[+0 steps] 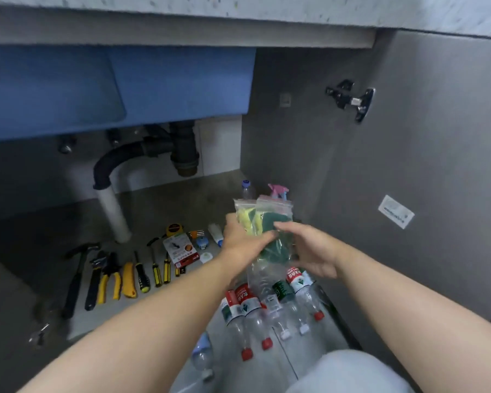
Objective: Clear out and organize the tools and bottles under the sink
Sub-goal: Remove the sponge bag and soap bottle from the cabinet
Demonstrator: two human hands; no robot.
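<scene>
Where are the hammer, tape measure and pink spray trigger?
hammer (73, 283), head view, on its black handle
tape measure (173, 230), head view, on its yellow case
pink spray trigger (278, 190), head view, on the pink top, behind the zip bag (262, 214)

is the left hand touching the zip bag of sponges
Touching: the head view shows the left hand gripping the left side of the zip bag.
</scene>
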